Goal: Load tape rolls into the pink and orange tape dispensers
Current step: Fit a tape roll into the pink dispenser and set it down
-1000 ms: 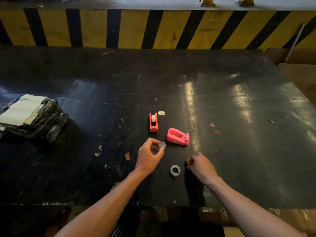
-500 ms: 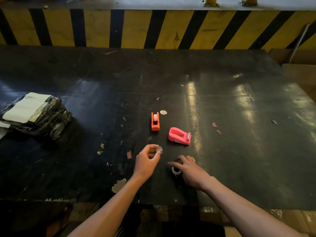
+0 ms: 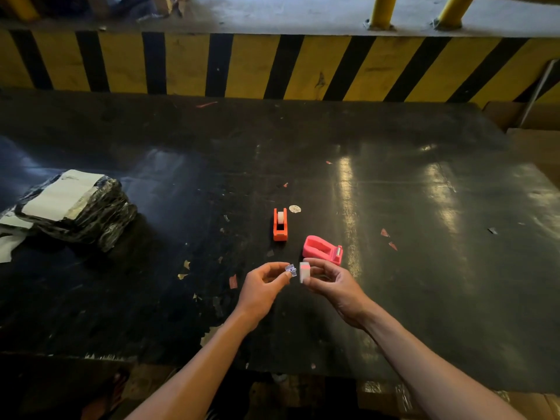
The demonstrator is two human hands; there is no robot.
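Observation:
The orange tape dispenser (image 3: 280, 224) stands on the black table with a white roll in it. To its right, just nearer me, lies the pink tape dispenser (image 3: 323, 250) with an empty well. My left hand (image 3: 262, 287) pinches a small clear plastic spool core (image 3: 291, 269) between thumb and forefinger. My right hand (image 3: 335, 285) holds a tape roll (image 3: 304, 271) edge-on, raised above the table, right beside the core. The two pieces are a finger's width apart, just in front of the pink dispenser.
A black plastic-wrapped bundle (image 3: 74, 207) with a white label lies at the left of the table (image 3: 424, 268). Scraps of paper and tape litter the surface. A yellow-and-black striped barrier (image 3: 272, 65) runs along the far edge. Cardboard boxes (image 3: 533, 140) stand at the right.
My right hand has picked the tape roll up off the table and brought it beside the core held in my left hand. Both hands rose slightly toward the pink dispenser.

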